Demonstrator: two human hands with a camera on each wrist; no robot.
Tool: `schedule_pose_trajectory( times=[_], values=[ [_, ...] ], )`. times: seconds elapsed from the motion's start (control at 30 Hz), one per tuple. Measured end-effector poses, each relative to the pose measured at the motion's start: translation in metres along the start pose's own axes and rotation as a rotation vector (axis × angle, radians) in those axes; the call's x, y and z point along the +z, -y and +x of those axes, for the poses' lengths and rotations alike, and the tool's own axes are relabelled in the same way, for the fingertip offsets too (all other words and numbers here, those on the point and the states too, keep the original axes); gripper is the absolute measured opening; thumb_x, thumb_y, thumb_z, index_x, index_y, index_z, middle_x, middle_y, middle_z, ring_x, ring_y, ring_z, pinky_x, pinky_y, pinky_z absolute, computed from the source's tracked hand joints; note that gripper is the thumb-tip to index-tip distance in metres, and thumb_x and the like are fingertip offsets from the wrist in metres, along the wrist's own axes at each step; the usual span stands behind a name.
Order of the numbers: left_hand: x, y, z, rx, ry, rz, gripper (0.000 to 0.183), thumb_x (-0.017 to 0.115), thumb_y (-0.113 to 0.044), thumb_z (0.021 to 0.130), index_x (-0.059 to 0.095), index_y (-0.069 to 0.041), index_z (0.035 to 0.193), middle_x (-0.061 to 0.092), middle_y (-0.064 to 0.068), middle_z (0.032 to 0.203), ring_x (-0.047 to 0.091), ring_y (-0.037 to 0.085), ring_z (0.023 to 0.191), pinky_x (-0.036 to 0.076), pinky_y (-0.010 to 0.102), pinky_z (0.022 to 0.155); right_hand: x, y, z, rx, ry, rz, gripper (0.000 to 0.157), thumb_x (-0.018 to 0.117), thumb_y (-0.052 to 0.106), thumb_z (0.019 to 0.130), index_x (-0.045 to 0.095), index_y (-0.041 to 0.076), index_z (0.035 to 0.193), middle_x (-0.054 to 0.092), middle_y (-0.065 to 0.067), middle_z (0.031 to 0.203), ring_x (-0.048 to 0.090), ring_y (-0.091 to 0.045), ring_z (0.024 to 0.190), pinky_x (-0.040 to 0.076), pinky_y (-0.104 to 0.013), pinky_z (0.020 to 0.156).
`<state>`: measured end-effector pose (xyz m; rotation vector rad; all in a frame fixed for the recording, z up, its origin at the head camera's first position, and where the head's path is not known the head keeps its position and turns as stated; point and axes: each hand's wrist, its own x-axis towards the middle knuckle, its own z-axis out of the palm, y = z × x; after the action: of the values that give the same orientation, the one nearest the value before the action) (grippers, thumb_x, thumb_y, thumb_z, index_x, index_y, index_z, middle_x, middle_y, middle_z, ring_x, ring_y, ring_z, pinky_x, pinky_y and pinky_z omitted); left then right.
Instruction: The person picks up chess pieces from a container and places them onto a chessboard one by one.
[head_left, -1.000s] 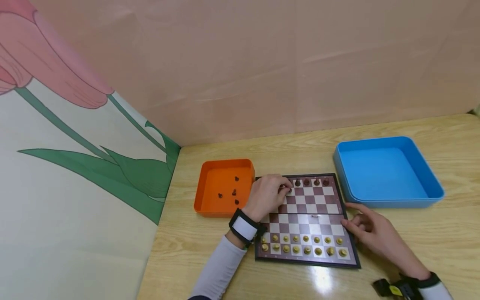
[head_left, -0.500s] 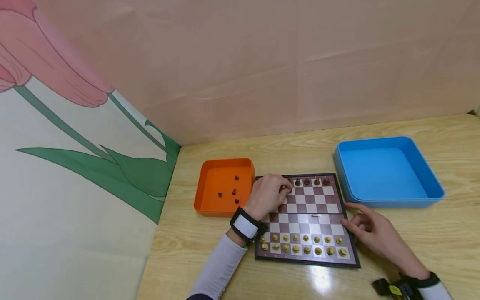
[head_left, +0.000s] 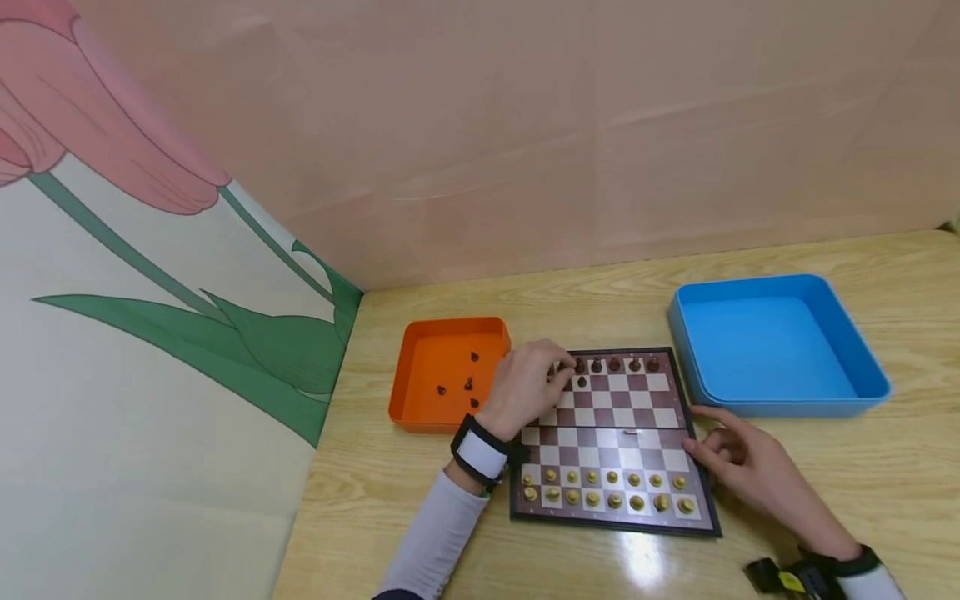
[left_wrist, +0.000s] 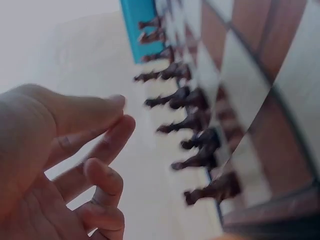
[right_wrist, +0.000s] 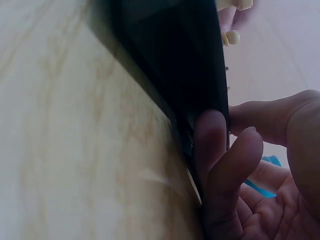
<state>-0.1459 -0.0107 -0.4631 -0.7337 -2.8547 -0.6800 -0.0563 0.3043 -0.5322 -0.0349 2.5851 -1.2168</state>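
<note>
A magnetic-looking chessboard lies flat on the table. Gold chess pieces fill two rows at its near side; dark chess pieces line the far side. In front of that row stands a dark pawn. My left hand hovers over the far left corner. In the left wrist view its thumb and index finger come close together with nothing seen between them, apart from the dark pieces. My right hand grips the board's right edge, thumb on top and fingers along the side, as the right wrist view shows.
An orange tray with several dark pieces inside stands left of the board. At the back right, a blue tray sits close to the board's corner. A small light bar lies near the board's fold. Walls rise behind and to the left.
My left hand has drawn back slightly to the left, its fingers off the dark pawn, which now shows on the board. My right hand stays put on the edge.
</note>
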Motion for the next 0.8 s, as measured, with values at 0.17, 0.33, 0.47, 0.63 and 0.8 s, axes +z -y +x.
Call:
schedule_pose_trajectory(
  times=[0.17,0.33,0.47,0.63,0.8],
  values=[
    [-0.019,0.008,-0.006,-0.055,-0.068,-0.025,0.015,0.074,-0.028,0.103,0.080,-0.019,0.113,0.076,-0.002,0.115,0.069,0.013,0.087,0.048,0.017,0.064,0.001,-0.001,0.001,-0.012,-0.002,-0.015,0.068,0.065,0.036,0.108,0.042,-0.006,0.156,0.074,-0.004,0.093,0.066,-0.015,0.075,0.055,-0.026,0.063],
    [-0.038,0.023,-0.012,-0.141,-0.131,-0.042,0.021,0.073,-0.028,0.103,0.079,-0.016,0.120,0.076,0.001,0.123,0.063,0.013,0.071,0.046,0.022,0.055,0.001,-0.001,0.003,-0.011,0.002,-0.019,0.069,0.065,0.037,0.108,0.041,-0.006,0.156,0.074,-0.004,0.093,0.066,-0.015,0.075,0.055,-0.026,0.063],
    [-0.050,0.036,-0.017,-0.230,-0.155,-0.061,0.023,0.074,-0.027,0.103,0.077,-0.014,0.122,0.076,0.003,0.122,0.059,0.014,0.065,0.045,0.026,0.050,0.001,-0.002,0.003,-0.016,0.003,-0.021,0.069,0.065,0.037,0.108,0.041,-0.006,0.157,0.074,-0.004,0.093,0.066,-0.015,0.075,0.055,-0.026,0.063],
    [-0.056,0.050,-0.023,-0.333,-0.119,-0.048,0.022,0.074,-0.027,0.103,0.077,-0.014,0.120,0.076,0.005,0.121,0.067,0.019,0.076,0.050,0.028,0.059,0.000,-0.003,0.003,-0.015,0.001,-0.022,0.069,0.065,0.037,0.108,0.041,-0.006,0.157,0.073,-0.004,0.093,0.066,-0.014,0.074,0.055,-0.026,0.063],
    [-0.057,0.058,-0.030,-0.421,-0.016,-0.009,0.012,0.075,-0.023,0.102,0.080,-0.014,0.108,0.078,0.004,0.109,0.067,0.017,0.076,0.050,0.028,0.056,0.000,-0.003,0.004,0.003,0.005,-0.016,0.072,0.064,0.039,0.109,0.039,-0.007,0.158,0.073,-0.005,0.093,0.065,-0.016,0.074,0.056,-0.027,0.061]
  ],
)
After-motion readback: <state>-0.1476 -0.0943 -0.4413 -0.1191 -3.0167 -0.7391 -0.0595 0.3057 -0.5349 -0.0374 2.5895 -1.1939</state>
